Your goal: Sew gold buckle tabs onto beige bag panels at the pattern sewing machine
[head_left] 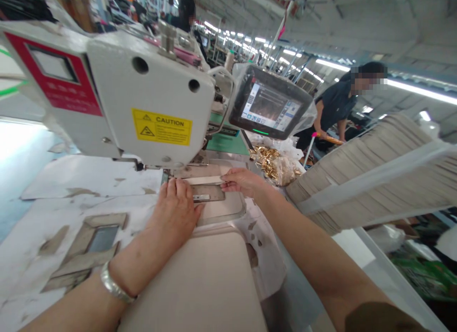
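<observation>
A narrow beige strip (205, 180) lies across a flat beige panel (224, 209) under the head of a white sewing machine (153, 96). My right hand (241, 181) pinches the strip's right end between thumb and fingers. My left hand (177, 209) lies flat, palm down, over the left side of the panel. Its fingertips are beside the strip's left end, close below the machine head; whether they touch the strip is hidden. A rectangular recess with a small metal bar (202, 198) shows between the hands. Closer to me rests a stack of beige panels (200, 279).
A control screen (269, 106) stands behind the machine. Gold metal pieces (267, 161) lie in clear plastic at its foot. Bundled beige pieces (360, 161) rise on the right. Left lies a cut-out template (91, 241). A person (337, 101) works further back.
</observation>
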### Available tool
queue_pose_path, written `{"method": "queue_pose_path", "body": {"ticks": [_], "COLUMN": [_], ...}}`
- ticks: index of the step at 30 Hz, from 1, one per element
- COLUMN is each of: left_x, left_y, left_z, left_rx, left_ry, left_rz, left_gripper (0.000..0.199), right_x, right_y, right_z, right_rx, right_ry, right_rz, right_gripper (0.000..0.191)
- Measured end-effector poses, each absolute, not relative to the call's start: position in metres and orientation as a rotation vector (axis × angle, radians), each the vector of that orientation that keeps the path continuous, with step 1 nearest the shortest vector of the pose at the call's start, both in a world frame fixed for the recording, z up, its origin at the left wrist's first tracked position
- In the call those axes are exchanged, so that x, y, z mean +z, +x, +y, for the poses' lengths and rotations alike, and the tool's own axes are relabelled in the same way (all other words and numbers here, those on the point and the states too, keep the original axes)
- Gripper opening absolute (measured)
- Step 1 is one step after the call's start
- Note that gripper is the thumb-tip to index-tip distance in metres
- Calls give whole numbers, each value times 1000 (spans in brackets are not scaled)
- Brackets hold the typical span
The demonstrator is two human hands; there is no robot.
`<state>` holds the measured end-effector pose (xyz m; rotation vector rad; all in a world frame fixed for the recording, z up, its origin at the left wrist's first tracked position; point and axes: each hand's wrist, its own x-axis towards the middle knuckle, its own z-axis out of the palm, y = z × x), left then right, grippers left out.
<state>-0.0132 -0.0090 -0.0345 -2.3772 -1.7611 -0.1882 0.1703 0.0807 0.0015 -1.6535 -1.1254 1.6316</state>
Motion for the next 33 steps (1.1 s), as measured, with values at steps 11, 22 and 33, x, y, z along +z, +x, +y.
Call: {"method": "queue_pose_path", "body": {"ticks": [11,22,33], "left_x": [-38,-42,-42], "left_y": [-14,-14,-14], "left_z": [-10,-8,-8], "left_rx": [-201,-221,-191], "left_ry": [-2361,-2349,-2326], "left_rz": [-1745,-1732,-1726], "left_gripper": [68,67,67], "right_x": [-3,-9,-14], "right_y": [168,173,168], "right_z": [81,79,81], "right_rx": [1545,1530,1434], "right_ry": [-1702,-1660,-1739], "right_rz": [-1177,-1126,-1139], "right_gripper": [28,31,35]}}
